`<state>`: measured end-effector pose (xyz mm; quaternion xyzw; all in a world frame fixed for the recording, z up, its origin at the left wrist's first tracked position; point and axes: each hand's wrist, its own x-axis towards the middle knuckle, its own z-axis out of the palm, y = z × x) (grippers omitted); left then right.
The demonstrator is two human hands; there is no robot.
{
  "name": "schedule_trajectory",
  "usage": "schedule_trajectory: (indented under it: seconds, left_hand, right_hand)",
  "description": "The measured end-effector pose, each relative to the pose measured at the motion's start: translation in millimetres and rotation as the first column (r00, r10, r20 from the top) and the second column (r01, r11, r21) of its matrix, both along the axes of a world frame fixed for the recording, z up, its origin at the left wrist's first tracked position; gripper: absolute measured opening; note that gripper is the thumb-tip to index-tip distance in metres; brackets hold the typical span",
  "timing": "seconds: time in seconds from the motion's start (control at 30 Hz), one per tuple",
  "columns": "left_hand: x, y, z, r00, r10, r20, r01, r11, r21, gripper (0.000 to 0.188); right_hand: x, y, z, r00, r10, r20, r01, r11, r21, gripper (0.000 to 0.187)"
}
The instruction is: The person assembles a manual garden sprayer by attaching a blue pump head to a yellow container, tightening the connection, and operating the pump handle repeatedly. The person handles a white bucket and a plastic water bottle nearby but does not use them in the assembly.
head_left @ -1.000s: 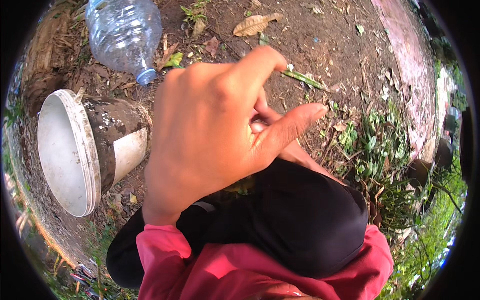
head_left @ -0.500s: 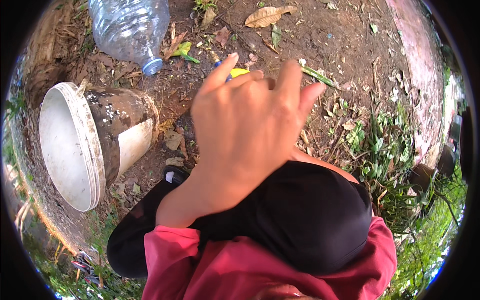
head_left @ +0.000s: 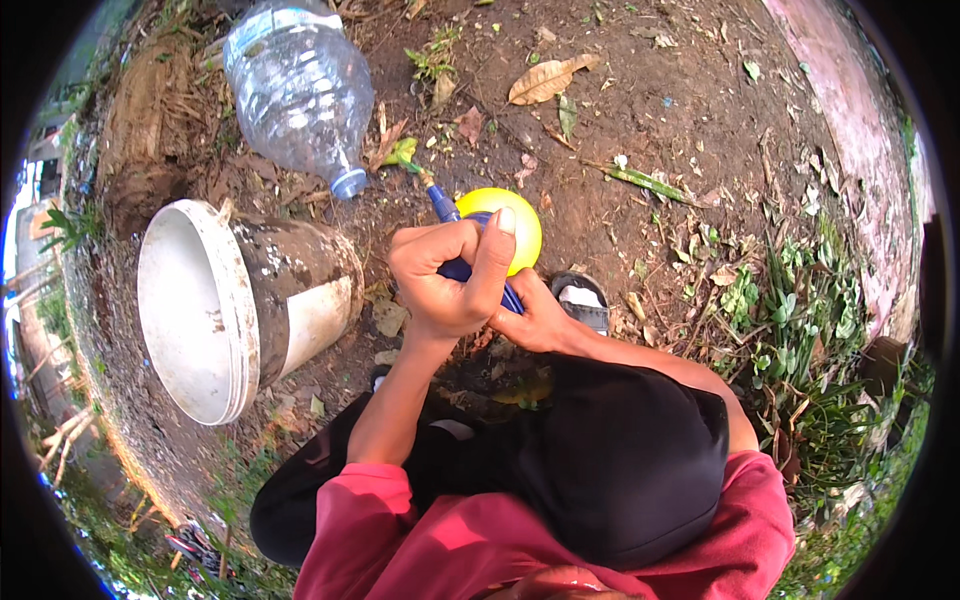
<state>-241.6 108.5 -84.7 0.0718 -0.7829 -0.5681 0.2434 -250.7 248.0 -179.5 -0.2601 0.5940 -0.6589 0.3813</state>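
Grip closed, left hand (head_left: 445, 275) and right hand (head_left: 540, 315) hold the blue tool (head_left: 443, 204) by a round yellow thing (head_left: 524, 222), which seems to need steady hands.

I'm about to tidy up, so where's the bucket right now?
In the head view, the bucket lies on its side at left, below the clear bottle in the picture and left of the left hand.

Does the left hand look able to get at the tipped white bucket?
Probably yes: the white bucket lies left of the left hand, with only leaf-littered ground visible between them.
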Motion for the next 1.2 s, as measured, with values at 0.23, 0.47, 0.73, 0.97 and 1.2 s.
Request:
schedule_trajectory:
  seconds: [0.23,0.47,0.73,0.97,1.2]
  left_hand:
    - [-5,-11,99,0.979,-0.194,0.059,0.189,0.979,0.081,0.045]
    - [-33,-4,151,0.923,-0.171,0.345,0.308,0.866,-0.395,0.047]
    - [-48,8,65,0.808,-0.053,0.587,0.458,0.682,-0.57,0.033]
    - [-27,7,3,0.942,0.065,0.329,0.097,0.887,-0.451,0.027]
    - [-19,19,-3,0.999,-0.028,0.036,0.027,0.999,0.026,0.042]
  right_hand:
    - [2,-3,-9,0.999,-0.04,-0.016,0.041,0.998,0.048,0.046]
    - [-3,0,-3,0.993,0.032,0.114,-0.054,0.979,0.199,0.043]
    - [-2,3,-16,0.988,0.0,0.156,0.017,0.994,-0.104,0.047]
    - [-1,0,-16,0.997,-0.037,0.067,0.044,0.994,-0.097,0.028]
    - [2,7,-12,0.99,-0.122,0.068,0.126,0.99,-0.061,0.02]
